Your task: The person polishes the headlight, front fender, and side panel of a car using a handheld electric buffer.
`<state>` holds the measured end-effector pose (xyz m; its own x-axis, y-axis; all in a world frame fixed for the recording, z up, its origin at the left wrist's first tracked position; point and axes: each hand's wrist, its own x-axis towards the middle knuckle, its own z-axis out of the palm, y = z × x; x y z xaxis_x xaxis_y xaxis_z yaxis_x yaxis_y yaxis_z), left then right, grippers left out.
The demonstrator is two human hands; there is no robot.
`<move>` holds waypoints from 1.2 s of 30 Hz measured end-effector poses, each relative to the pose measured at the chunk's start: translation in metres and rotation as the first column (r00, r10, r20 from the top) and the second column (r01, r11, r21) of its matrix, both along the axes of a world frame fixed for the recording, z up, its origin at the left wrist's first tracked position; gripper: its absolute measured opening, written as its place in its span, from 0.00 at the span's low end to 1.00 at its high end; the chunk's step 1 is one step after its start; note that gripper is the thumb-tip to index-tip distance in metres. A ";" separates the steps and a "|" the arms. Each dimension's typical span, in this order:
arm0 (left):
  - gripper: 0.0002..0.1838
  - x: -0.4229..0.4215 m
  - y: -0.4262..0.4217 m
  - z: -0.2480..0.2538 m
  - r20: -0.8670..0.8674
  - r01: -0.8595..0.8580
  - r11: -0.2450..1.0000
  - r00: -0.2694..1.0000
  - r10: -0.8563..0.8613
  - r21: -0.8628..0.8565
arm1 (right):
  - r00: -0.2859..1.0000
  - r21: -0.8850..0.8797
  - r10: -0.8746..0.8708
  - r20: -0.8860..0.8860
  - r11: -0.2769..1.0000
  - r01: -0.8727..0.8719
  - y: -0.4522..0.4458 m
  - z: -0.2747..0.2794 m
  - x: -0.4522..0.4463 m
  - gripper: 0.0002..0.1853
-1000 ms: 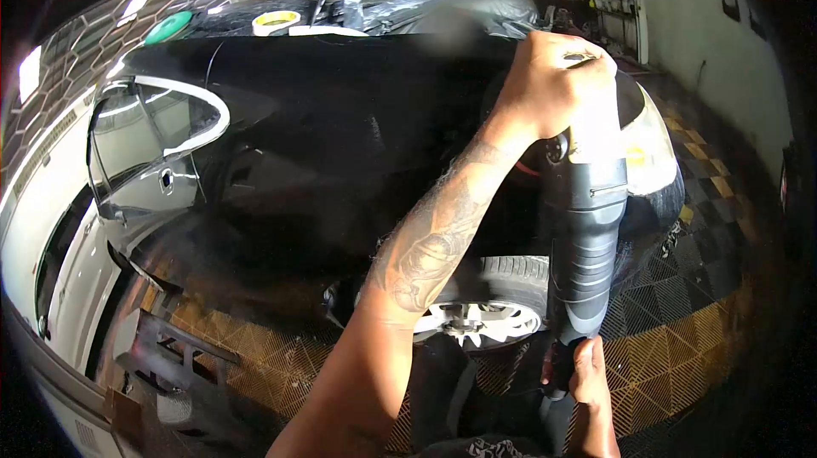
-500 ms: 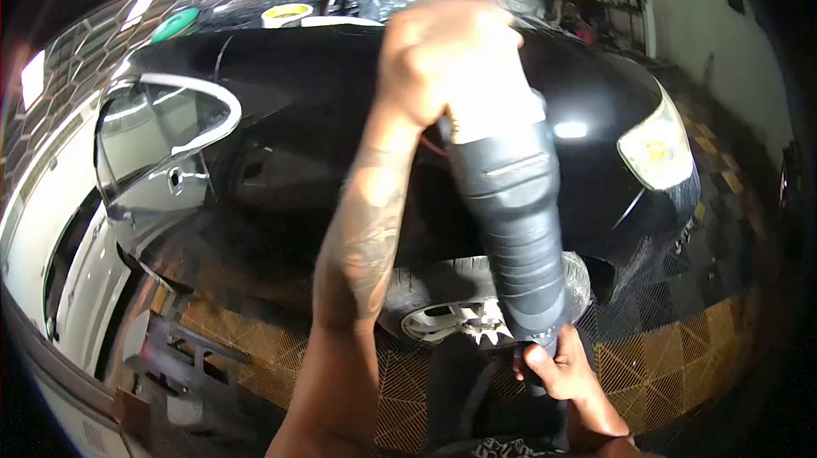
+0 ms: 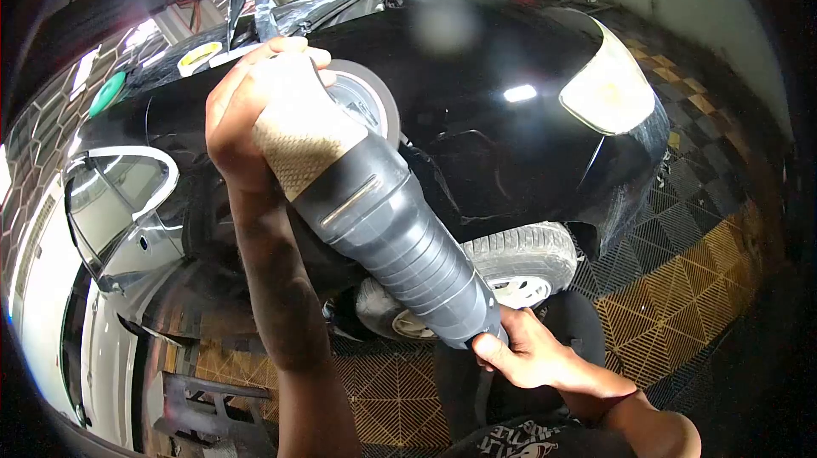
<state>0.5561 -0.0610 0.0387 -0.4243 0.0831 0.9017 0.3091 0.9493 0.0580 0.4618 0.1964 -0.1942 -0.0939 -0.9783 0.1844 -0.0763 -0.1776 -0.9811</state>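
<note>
R hand (image 3: 532, 358) is gripping the polisher's rear end, thumb lying along it. Polisher (image 3: 408, 241) is slanting up & left from there, partly blocking the front wheel (image 3: 528, 249). L hand (image 3: 241, 122) is wrapping round its head, over a pale cover (image 3: 317, 145). Round pad (image 3: 389, 105) is facing the black car (image 3: 502, 58); can't tell if it's touching the paint. Headlight (image 3: 608, 88) is showing well to the right. Farther off, a yellow tape roll (image 3: 200, 59) is sitting atop the car, w/ a green disc (image 3: 107, 94) showing left of it.
</note>
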 end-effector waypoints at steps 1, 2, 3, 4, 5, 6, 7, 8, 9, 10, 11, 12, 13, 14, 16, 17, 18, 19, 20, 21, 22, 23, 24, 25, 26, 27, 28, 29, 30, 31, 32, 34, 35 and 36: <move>0.12 -0.001 0.001 -0.002 0.001 0.064 0.995 0.998 -0.064 0.080 | 1.000 -0.002 -0.005 0.000 1.000 0.005 0.002 -0.001 -0.001 0.31; 0.12 -0.002 0.004 -0.003 0.004 0.098 0.988 0.995 -0.100 0.121 | 1.000 -0.002 -0.011 0.003 1.000 0.011 0.003 -0.003 -0.001 0.31; 0.12 -0.003 0.006 -0.005 0.004 0.133 0.978 0.991 -0.135 0.162 | 1.000 -0.002 -0.017 0.007 1.000 0.017 0.005 -0.004 -0.002 0.31; 0.12 -0.005 0.008 -0.004 0.026 0.073 0.996 0.997 -0.075 0.059 | 1.000 0.023 -0.016 -0.010 1.000 0.016 0.007 -0.008 -0.003 0.31; 0.12 -0.008 0.010 -0.005 0.035 0.047 0.999 0.998 -0.047 0.006 | 1.000 0.034 -0.018 -0.017 0.999 0.018 0.008 -0.009 -0.005 0.32; 0.12 -0.010 0.012 -0.005 0.042 0.021 0.999 0.999 -0.019 -0.047 | 1.000 0.046 -0.020 -0.024 0.999 0.021 0.010 -0.010 -0.006 0.32; 0.12 -0.015 0.014 -0.008 0.040 0.056 0.998 0.998 -0.057 0.012 | 0.998 0.007 -0.034 -0.055 0.999 0.035 0.012 -0.009 -0.008 0.33; 0.13 -0.018 0.017 -0.009 0.038 0.073 0.996 0.996 -0.075 0.041 | 0.995 -0.034 -0.048 -0.087 0.998 0.046 0.014 -0.008 -0.009 0.33; 0.13 -0.021 0.020 -0.009 0.036 0.091 0.993 0.995 -0.093 0.070 | 0.995 -0.035 -0.050 -0.086 0.998 0.047 0.016 -0.008 -0.010 0.33; 0.14 -0.023 0.026 -0.008 0.038 0.206 0.942 0.974 -0.223 0.264 | 0.995 -0.041 -0.065 -0.081 0.997 0.062 0.017 -0.008 -0.012 0.34; 0.15 -0.026 0.029 -0.008 0.015 0.305 0.841 0.937 -0.348 0.447 | 0.994 -0.045 -0.080 -0.076 0.996 0.077 0.019 -0.009 -0.013 0.34; 0.15 -0.030 0.031 -0.010 0.016 0.305 0.841 0.937 -0.349 0.447 | 0.994 -0.046 -0.082 -0.075 0.996 0.079 0.019 -0.009 -0.012 0.34; 0.15 -0.034 0.032 -0.012 0.029 0.275 0.900 0.953 -0.302 0.339 | 0.992 -0.105 -0.125 -0.036 0.987 0.120 0.020 -0.009 -0.012 0.33; 0.16 -0.039 0.032 -0.013 0.035 0.240 0.944 0.967 -0.254 0.224 | 0.986 -0.162 -0.166 0.006 0.973 0.165 0.020 -0.009 -0.012 0.34; 0.16 -0.048 0.027 -0.012 0.026 0.175 0.984 0.984 -0.175 -0.009 | 0.984 -0.153 -0.177 0.016 0.972 0.178 0.024 -0.011 -0.015 0.34; 0.16 -0.053 0.026 -0.011 -0.005 0.092 0.967 0.995 -0.096 -0.239 | 0.982 -0.142 -0.185 0.026 0.972 0.186 0.026 -0.012 -0.017 0.33; 0.16 -0.058 0.027 -0.010 -0.002 0.098 0.966 0.995 -0.101 -0.238 | 0.981 -0.141 -0.190 0.028 0.971 0.192 0.027 -0.014 -0.018 0.33; 0.15 -0.063 0.028 -0.010 -0.009 0.095 0.957 0.995 -0.101 -0.273 | 0.980 -0.144 -0.195 0.038 0.970 0.198 0.029 -0.015 -0.020 0.33; 0.14 -0.067 0.030 -0.010 -0.017 0.090 0.947 0.995 -0.100 -0.308 | 0.979 -0.147 -0.198 0.047 0.968 0.203 0.030 -0.017 -0.022 0.33; 0.14 -0.071 0.033 -0.010 -0.015 0.093 0.947 0.995 -0.103 -0.307 | 0.978 -0.146 -0.201 0.049 0.968 0.206 0.033 -0.019 -0.025 0.33; 0.13 -0.075 0.038 -0.011 -0.022 0.058 0.942 0.997 -0.069 -0.331 | 0.984 -0.075 -0.172 0.037 0.982 0.174 0.036 -0.022 -0.029 0.32; 0.12 -0.078 0.041 -0.011 -0.030 0.022 0.935 0.999 -0.035 -0.354 | 0.990 -0.004 -0.142 0.028 0.990 0.142 0.040 -0.024 -0.032 0.34; 0.12 -0.082 0.042 -0.011 -0.028 0.025 0.935 0.999 -0.038 -0.354 | 0.989 -0.004 -0.144 0.031 0.990 0.144 0.042 -0.027 -0.034 0.34; 0.11 -0.088 0.042 -0.010 -0.025 0.050 0.913 0.998 -0.066 -0.405 | 0.988 0.006 -0.145 0.045 0.989 0.145 0.043 -0.030 -0.036 0.34; 0.11 -0.093 0.042 -0.008 -0.021 0.074 0.887 0.995 -0.094 -0.455 | 0.987 0.015 -0.147 0.059 0.989 0.146 0.045 -0.034 -0.037 0.33; 0.11 -0.098 0.042 -0.009 -0.019 0.080 0.887 0.995 -0.099 -0.455 | 0.987 0.015 -0.152 0.061 0.988 0.151 0.047 -0.037 -0.039 0.33; 0.11 -0.104 0.042 -0.010 0.011 0.131 0.906 0.990 -0.138 -0.404 | 0.984 0.001 -0.161 0.078 0.987 0.161 0.048 -0.040 -0.041 0.33; 0.11 -0.109 0.043 -0.010 0.039 0.180 0.920 0.983 -0.178 -0.349 | 0.981 -0.012 -0.169 0.095 0.985 0.171 0.050 -0.042 -0.043 0.32; 0.11 -0.114 0.043 -0.010 0.040 0.183 0.919 0.983 -0.181 -0.349 | 0.980 -0.012 -0.172 0.096 0.985 0.174 0.053 -0.043 -0.047 0.32; 0.12 -0.118 0.044 -0.010 0.084 0.203 0.910 0.979 -0.185 -0.362 | 0.981 0.008 -0.159 0.108 0.987 0.159 0.056 -0.044 -0.051 0.31; 0.12 -0.123 0.045 -0.009 0.128 0.224 0.900 0.974 -0.189 -0.375 | 0.982 0.027 -0.145 0.120 0.989 0.143 0.058 -0.044 -0.054 0.31; 0.12 -0.140 0.048 -0.005 0.115 0.237 0.848 0.972 -0.207 -0.474 | 0.974 -0.013 -0.167 0.153 0.985 0.171 0.062 -0.046 -0.056 0.30; 0.12 -0.148 0.051 -0.005 0.102 0.242 0.787 0.969 -0.224 -0.567 | 0.965 -0.053 -0.184 0.186 0.979 0.197 0.063 -0.048 -0.057 0.29; 0.12 -0.155 0.055 -0.007 0.107 0.250 0.784 0.967 -0.231 -0.568 | 0.963 -0.054 -0.190 0.191 0.977 0.204 0.065 -0.051 -0.058 0.29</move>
